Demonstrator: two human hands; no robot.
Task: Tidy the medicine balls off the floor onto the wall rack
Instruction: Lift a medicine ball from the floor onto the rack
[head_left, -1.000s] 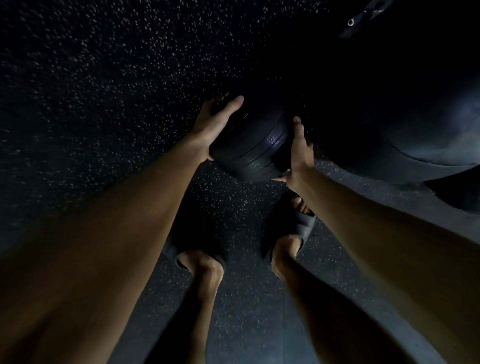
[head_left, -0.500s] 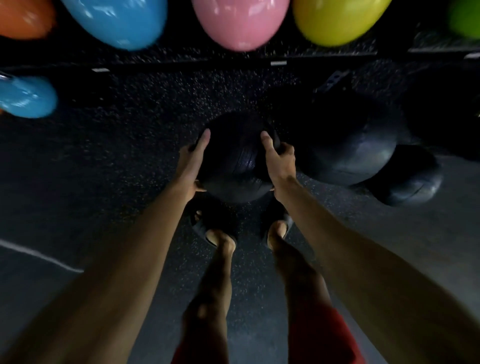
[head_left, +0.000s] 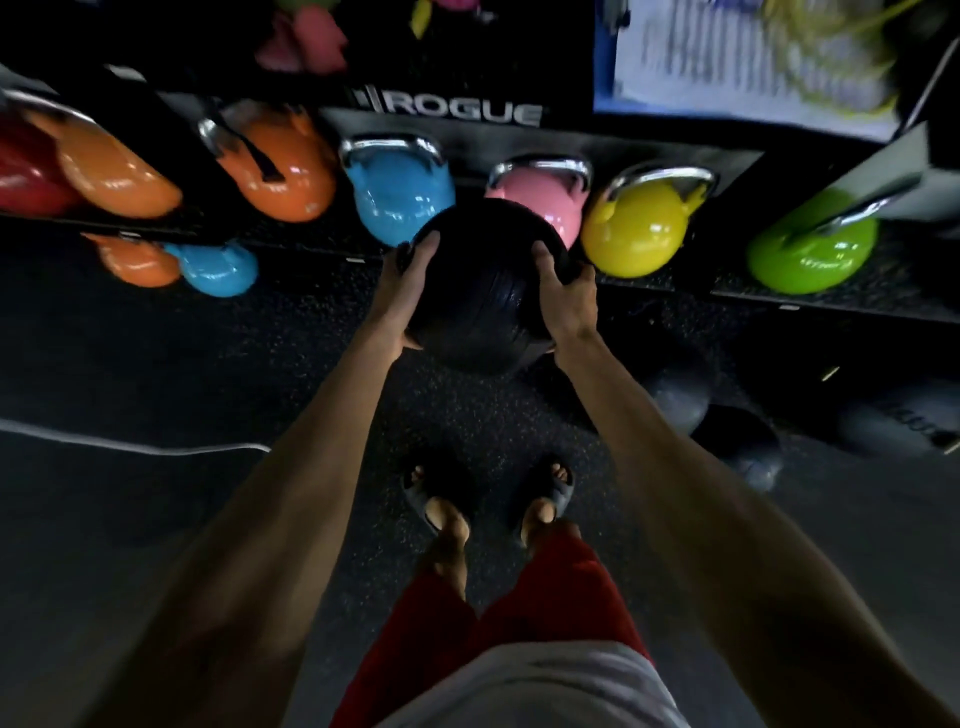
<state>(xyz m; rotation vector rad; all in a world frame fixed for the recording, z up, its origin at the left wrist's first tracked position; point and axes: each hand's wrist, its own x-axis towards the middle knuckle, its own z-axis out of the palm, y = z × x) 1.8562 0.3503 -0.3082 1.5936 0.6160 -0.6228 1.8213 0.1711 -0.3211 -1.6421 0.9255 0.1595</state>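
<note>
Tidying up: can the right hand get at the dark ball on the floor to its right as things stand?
Probably not yet: the right hand and left hand both clamp the black medicine ball, so neither is free. The floor ball itself lies unobstructed.

ball (head_left: 480, 291) between both hands, before kettlebell row (head_left: 631, 228) | more balls (head_left: 737, 447) on floor right

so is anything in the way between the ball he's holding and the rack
Both hands, left hand and right hand, hold the black ball up in front of the rack. The shelf right behind it is filled with kettlebells, blue and pink. No free slot for the ball shows.
</note>
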